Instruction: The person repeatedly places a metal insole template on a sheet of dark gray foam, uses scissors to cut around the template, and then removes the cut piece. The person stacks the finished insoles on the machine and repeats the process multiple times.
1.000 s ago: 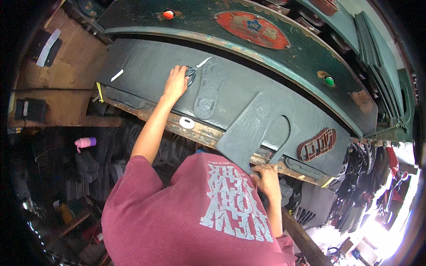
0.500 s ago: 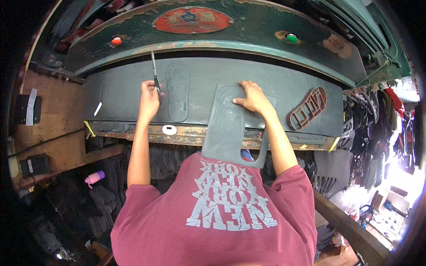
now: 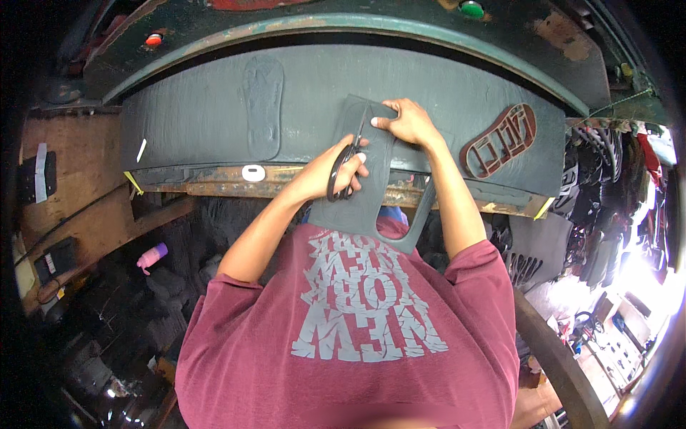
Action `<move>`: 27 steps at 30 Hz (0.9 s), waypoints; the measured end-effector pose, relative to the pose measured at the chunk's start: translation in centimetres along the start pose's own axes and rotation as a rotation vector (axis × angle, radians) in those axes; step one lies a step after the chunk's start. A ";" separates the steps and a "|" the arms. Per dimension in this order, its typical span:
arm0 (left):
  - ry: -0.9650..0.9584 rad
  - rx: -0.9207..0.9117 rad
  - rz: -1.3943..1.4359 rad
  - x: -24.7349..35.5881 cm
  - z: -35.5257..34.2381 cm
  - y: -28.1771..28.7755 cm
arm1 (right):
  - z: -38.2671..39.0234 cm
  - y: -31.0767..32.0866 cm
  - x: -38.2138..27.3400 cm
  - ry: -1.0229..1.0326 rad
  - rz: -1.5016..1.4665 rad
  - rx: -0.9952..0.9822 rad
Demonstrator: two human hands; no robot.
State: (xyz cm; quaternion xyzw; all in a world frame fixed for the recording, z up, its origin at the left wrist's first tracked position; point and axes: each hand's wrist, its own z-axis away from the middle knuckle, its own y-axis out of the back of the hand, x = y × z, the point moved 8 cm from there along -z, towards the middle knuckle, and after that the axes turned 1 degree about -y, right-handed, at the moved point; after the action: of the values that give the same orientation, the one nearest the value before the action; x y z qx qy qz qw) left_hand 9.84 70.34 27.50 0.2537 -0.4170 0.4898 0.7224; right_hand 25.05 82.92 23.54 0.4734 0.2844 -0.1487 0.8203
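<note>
Scissors [image 3: 346, 154] are clasped in our left hand [image 3: 329, 168] over a grey sheet [image 3: 377, 161], right of the sole-shaped piece [image 3: 263, 107]; our right hand [image 3: 409, 123], farther right of that piece, pinches the sheet's edge.

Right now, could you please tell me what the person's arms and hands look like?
The left hand and right hand are ungloved, with no watch or bracelet visible. Loose maroon sleeves stop short of the forearms, which are bare.

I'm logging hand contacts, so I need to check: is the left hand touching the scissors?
Touching. The head view plainly shows the left hand wrapped around the handle end of the scissors.
</note>
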 end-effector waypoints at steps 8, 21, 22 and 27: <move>0.059 -0.044 -0.049 0.2 -0.3 -0.4 | -0.1 -0.5 0.0 0.099 -0.026 0.104; 0.064 -0.052 -0.046 0.3 -0.9 -0.4 | 0.2 -0.7 0.0 0.051 -0.073 0.035; 0.067 -0.053 -0.041 0.3 -0.9 -0.4 | 0.3 -0.6 -0.1 0.079 -0.059 0.074; 0.072 -0.047 -0.053 0.3 -0.8 -0.3 | 0.1 -0.6 -0.1 0.127 -0.050 0.096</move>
State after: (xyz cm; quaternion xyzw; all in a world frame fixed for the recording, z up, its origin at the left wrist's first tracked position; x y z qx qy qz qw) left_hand 10.40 70.98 27.33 0.2301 -0.3953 0.4694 0.7553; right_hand 24.68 82.53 23.23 0.5134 0.3402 -0.1520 0.7730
